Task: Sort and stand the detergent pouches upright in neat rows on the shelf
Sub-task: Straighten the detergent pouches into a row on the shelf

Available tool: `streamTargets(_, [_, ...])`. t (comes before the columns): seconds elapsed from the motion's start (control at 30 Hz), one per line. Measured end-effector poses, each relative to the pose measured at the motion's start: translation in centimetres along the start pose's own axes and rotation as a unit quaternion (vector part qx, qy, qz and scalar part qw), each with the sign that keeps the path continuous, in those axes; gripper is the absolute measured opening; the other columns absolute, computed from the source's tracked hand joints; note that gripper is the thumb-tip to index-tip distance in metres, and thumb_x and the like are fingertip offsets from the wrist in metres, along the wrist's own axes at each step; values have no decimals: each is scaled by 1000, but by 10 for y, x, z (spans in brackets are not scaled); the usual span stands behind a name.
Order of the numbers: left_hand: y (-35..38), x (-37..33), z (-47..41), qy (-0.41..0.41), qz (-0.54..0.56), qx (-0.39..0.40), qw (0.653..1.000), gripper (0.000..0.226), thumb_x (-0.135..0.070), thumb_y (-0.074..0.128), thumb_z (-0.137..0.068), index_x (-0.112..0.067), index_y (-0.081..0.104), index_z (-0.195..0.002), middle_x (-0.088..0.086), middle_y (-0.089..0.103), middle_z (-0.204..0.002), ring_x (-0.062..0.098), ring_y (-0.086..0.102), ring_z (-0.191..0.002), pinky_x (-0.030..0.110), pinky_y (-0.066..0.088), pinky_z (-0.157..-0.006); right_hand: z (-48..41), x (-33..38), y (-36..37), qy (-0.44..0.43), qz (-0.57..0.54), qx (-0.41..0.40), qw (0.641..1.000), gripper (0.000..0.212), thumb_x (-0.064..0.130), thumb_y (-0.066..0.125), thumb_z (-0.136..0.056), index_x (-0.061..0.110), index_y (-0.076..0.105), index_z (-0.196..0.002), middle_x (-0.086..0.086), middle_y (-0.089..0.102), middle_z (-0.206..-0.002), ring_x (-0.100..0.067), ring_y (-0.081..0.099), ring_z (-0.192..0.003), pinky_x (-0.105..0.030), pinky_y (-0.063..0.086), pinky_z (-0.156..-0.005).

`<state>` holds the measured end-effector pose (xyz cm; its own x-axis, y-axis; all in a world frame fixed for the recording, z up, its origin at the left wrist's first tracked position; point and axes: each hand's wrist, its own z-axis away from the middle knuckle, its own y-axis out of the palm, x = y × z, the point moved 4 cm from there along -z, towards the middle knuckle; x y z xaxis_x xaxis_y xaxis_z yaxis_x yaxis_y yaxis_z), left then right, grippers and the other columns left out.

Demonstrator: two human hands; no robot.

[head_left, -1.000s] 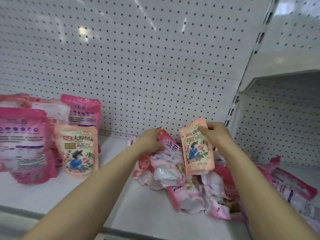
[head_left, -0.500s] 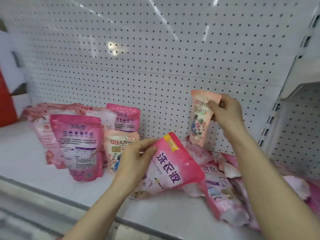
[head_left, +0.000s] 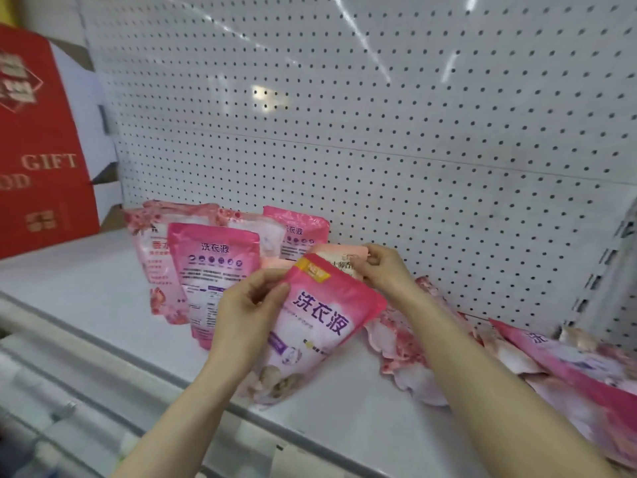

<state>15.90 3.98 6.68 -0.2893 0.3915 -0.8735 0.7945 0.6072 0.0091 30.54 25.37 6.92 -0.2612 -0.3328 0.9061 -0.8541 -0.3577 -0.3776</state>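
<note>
My left hand (head_left: 246,313) grips a large pink pouch (head_left: 320,326) by its top left corner, tilted above the white shelf (head_left: 103,305). Behind it, my right hand (head_left: 382,269) pinches the top of a small peach pouch (head_left: 339,258), most of which the pink pouch hides. Several pink pouches stand upright at the left against the pegboard; the front one (head_left: 210,270) shows its back label, and another pink pouch (head_left: 298,232) stands behind. A heap of pouches (head_left: 517,357) lies flat on the right of the shelf.
A red gift box (head_left: 38,150) stands at the far left beyond the shelf. The white pegboard back wall (head_left: 379,115) rises behind everything. The shelf's front rail (head_left: 103,391) runs diagonally below my arms. A shelf upright (head_left: 613,270) closes the right side.
Both hands have moved left with their pouches, towards the standing group. The small peach pouch came down from in front of the pegboard to just behind the pink pouch.
</note>
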Motion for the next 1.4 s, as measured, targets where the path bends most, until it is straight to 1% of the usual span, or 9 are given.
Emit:
streamTargets(0.13, [-9,1,-4,-12,48,-34,998,45,-2,64,-88,-45,74,-82,-10,75,-84,3,69,-76,14,53,-66,29,40,-23,-135,62,-138,979,13,34,62,-94,28,62,-105,15,67,-98,3,62,-89,-15,49,-77])
streamTargets(0.3, [-12,4,-6,-11,40,-53,998,38,-7,64,-90,-44,73,-82,-12,75,-85,3,69,-77,15,54,-66,79,68,2,-204,52,108,972,13,27,69,-92,38,72,-98,24,73,-92,7,68,-85,-9,49,-74])
streamTargets(0.53, [-34,-17,-14,75,-94,-55,991,32,-10,68,-87,-36,67,-106,-20,70,-94,-1,65,-86,14,51,-75,76,95,29,-259,150,10,954,8,19,70,-91,25,74,-93,14,72,-85,-6,68,-82,-29,54,-80])
streamTargets(0.67, [-40,-26,-23,102,-194,-33,975,28,-14,67,-87,-29,68,-111,-24,68,-94,-5,63,-86,21,51,-78,77,97,39,-273,180,-5,945,9,24,68,-91,33,72,-91,26,66,-77,9,61,-74,-21,49,-76])
streamTargets(0.87, [-35,-35,-24,149,-265,-17,953,30,-10,67,-87,-20,67,-116,-8,69,-101,10,63,-87,28,49,-83,70,67,-17,-134,155,-51,977,29,51,51,-96,34,68,-113,15,74,-100,-5,69,-94,-32,55,-88])
streamTargets(0.97, [-30,-44,-18,218,-331,-37,917,33,-3,66,-86,-18,67,-116,0,65,-112,23,59,-103,33,42,-94,76,17,-38,31,403,43,914,58,63,58,-88,24,59,-131,4,67,-123,-19,63,-113,-31,47,-90])
streamTargets(1.07, [-10,-59,-8,316,-354,-61,878,36,7,63,-83,-8,68,-114,11,61,-118,31,52,-110,27,33,-96,95,-17,-24,59,494,116,860,44,45,63,-83,24,61,-121,-4,68,-111,-27,63,-105,-32,48,-80])
streamTargets(1.23, [52,-66,14,377,-294,41,878,28,7,62,-84,-6,72,-107,11,65,-111,24,58,-101,24,42,-86,123,1,-44,-33,495,61,866,22,24,50,-89,17,48,-68,1,45,-63,-25,48,-71,-35,35,-60])
streamTargets(1.4, [127,-20,18,160,-317,239,904,32,-14,55,-95,-13,62,-126,8,64,-122,25,61,-109,36,47,-92,172,8,-72,-23,459,194,867,22,39,67,-83,19,68,-90,6,56,-66,0,46,-57,-23,38,-55])
